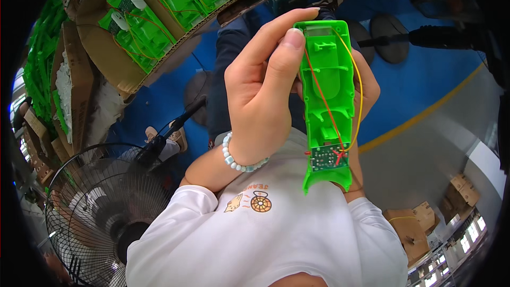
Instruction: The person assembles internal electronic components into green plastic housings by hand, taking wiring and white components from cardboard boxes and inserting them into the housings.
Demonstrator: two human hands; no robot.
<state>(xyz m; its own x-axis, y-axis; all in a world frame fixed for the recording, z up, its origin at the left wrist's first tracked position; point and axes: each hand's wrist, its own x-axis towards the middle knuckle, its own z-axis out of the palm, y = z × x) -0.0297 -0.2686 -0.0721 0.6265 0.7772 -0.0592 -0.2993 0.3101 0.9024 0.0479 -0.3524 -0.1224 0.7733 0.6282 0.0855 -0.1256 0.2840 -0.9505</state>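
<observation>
I hold a bright green plastic housing shell (326, 82) upright in front of my chest, its open inner side facing the camera. A small green circuit board (329, 158) sits near its lower end. A red wire (319, 93) and a yellow wire (359, 93) run from the board up to the top. My left hand (263, 93), with a pale bead bracelet on the wrist, pinches the shell's upper left edge with thumb and fingers. Behind the shell, my right hand (370, 87) cups it; only finger edges and part of the wrist show.
A cardboard tray (101, 48) at the upper left holds several similar green shells (159, 5) with wires. A caged floor fan (95, 212) stands at the lower left. Cardboard boxes (414, 228) lie at the lower right. The blue floor carries a yellow line (425, 114) and round stool bases (389, 37).
</observation>
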